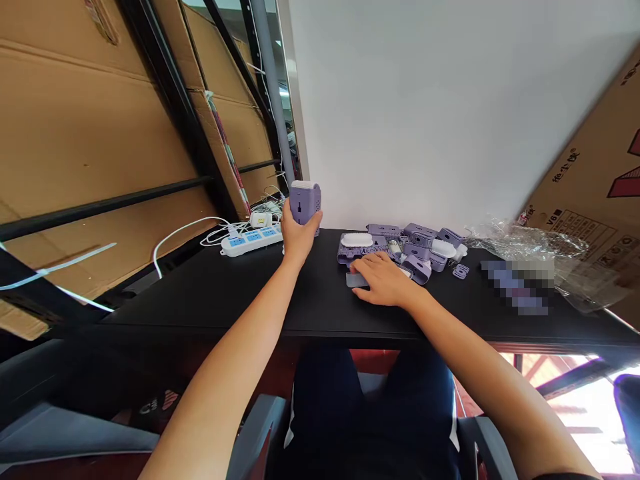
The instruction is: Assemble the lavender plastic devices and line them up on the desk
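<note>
Upright in my left hand (299, 230) is a purple device (305, 202) with a white top, raised above the back of the black table (225, 293). My right hand (383, 279) lies palm down over the table, its fingers spread on and beside a flat grey piece (356, 280). Just behind that hand sits a purple tray-like part with a white oval piece (357, 240) on it. Several purple housings (419, 235) are piled to its right, with a small purple plate (461, 271) near them.
A white power strip (253, 240) with tangled cables lies at the back left. Clear plastic wrap (530, 241) and a blurred patch are at the right, before a cardboard box (595, 193). A white wall (425, 113) stands behind the table.
</note>
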`<state>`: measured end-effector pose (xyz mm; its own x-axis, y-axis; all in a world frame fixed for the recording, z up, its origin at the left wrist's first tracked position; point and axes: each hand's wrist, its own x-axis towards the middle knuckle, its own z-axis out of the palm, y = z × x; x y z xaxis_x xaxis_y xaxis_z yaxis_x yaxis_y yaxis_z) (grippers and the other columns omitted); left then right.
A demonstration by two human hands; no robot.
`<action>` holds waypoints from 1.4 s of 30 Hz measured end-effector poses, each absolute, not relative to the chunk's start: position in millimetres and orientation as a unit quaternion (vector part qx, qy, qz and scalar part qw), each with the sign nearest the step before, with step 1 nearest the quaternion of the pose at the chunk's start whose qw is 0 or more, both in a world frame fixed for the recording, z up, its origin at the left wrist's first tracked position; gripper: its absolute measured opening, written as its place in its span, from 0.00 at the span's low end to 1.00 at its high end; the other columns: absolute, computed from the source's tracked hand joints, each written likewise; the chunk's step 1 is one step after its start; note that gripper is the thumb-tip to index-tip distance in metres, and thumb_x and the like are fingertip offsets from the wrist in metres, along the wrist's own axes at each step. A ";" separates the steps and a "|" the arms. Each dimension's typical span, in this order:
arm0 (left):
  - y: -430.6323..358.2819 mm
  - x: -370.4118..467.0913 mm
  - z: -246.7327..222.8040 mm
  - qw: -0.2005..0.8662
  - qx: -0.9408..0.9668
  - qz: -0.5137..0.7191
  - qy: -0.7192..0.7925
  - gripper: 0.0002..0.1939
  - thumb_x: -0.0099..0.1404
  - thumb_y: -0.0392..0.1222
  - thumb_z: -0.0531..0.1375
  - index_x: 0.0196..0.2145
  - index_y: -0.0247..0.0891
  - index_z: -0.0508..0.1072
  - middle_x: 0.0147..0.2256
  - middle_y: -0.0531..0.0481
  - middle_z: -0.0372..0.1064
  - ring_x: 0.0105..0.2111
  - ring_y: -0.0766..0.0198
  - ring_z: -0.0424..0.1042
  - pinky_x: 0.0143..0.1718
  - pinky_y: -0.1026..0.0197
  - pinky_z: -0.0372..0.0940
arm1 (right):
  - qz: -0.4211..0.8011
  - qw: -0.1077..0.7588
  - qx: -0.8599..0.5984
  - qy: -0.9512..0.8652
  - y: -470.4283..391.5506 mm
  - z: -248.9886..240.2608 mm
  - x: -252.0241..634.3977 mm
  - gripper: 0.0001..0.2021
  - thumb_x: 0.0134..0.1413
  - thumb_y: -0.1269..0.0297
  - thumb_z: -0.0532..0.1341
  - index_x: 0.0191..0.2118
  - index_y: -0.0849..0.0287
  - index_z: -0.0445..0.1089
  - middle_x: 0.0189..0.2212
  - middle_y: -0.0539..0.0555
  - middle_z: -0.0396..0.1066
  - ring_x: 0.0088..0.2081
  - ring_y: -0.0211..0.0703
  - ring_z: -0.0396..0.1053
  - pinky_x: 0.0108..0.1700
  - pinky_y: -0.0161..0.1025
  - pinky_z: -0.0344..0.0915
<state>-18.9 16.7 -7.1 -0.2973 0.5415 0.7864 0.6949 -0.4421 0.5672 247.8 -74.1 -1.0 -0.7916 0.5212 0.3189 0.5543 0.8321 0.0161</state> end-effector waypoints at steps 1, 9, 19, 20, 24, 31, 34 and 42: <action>13.5 -15.3 -6.6 0.074 -0.571 -0.616 -0.538 0.43 0.67 0.52 0.64 0.73 0.46 0.50 0.63 0.38 0.65 0.63 0.51 0.68 0.63 0.45 0.65 | -0.059 0.148 -0.283 -0.946 -75.3 -2.7 245.6 0.24 0.63 0.58 0.64 0.62 0.59 0.68 0.48 0.61 0.76 0.53 0.59 0.67 0.58 0.53 0.56; -25.0 19.4 6.9 0.140 -0.691 -0.477 -0.525 0.46 0.62 0.50 0.69 0.73 0.43 0.56 0.62 0.35 0.66 0.64 0.41 0.65 0.65 0.40 0.61 | 0.098 0.332 -0.306 -0.887 -64.6 3.3 252.8 0.26 0.67 0.62 0.58 0.69 0.53 0.62 0.49 0.59 0.76 0.49 0.54 0.72 0.56 0.53 0.63; -42.9 46.8 5.3 0.202 -0.791 -0.363 -0.450 0.41 0.65 0.52 0.67 0.72 0.42 0.61 0.61 0.37 0.67 0.59 0.44 0.67 0.63 0.43 0.62 | 0.430 0.619 -0.259 -0.604 -42.2 25.2 269.5 0.28 0.59 0.38 0.62 0.56 0.53 0.71 0.55 0.58 0.76 0.57 0.55 0.73 0.57 0.51 0.71; -43.8 48.5 4.9 0.205 -0.793 -0.358 -0.448 0.41 0.65 0.52 0.66 0.72 0.41 0.61 0.61 0.37 0.67 0.59 0.44 0.67 0.62 0.43 0.62 | 0.440 0.612 -0.263 -0.602 -42.4 24.5 268.4 0.29 0.59 0.37 0.61 0.55 0.53 0.73 0.53 0.58 0.77 0.56 0.56 0.73 0.57 0.51 0.72; -46.4 52.1 4.0 0.208 -0.800 -0.345 -0.444 0.41 0.65 0.53 0.66 0.72 0.42 0.61 0.60 0.37 0.68 0.59 0.43 0.68 0.62 0.43 0.63 | 0.457 0.586 -0.299 -0.598 -39.7 17.8 266.2 0.31 0.59 0.36 0.60 0.56 0.55 0.73 0.51 0.58 0.78 0.53 0.55 0.74 0.52 0.50 0.73; -47.7 55.5 3.1 0.207 -0.798 -0.339 -0.454 0.42 0.64 0.52 0.67 0.72 0.45 0.61 0.60 0.38 0.69 0.59 0.42 0.68 0.61 0.42 0.63 | 0.330 0.592 -0.368 -0.636 -36.0 8.7 268.9 0.29 0.66 0.38 0.53 0.62 0.50 0.66 0.43 0.54 0.74 0.41 0.47 0.72 0.40 0.43 0.73; -47.1 54.8 2.6 0.209 -0.794 -0.344 -0.455 0.42 0.64 0.53 0.67 0.72 0.43 0.61 0.60 0.38 0.69 0.59 0.43 0.68 0.61 0.43 0.63 | 0.286 0.578 -0.374 -0.667 -38.1 5.8 267.6 0.31 0.66 0.38 0.55 0.66 0.49 0.64 0.47 0.57 0.73 0.46 0.51 0.72 0.45 0.47 0.74; -47.5 53.2 3.8 0.211 -0.792 -0.348 -0.455 0.42 0.64 0.52 0.67 0.72 0.42 0.61 0.60 0.37 0.69 0.59 0.43 0.69 0.61 0.43 0.63 | 0.324 0.553 -0.346 -0.685 -40.2 4.1 263.0 0.39 0.63 0.39 0.60 0.74 0.48 0.55 0.60 0.59 0.67 0.57 0.55 0.69 0.51 0.51 0.77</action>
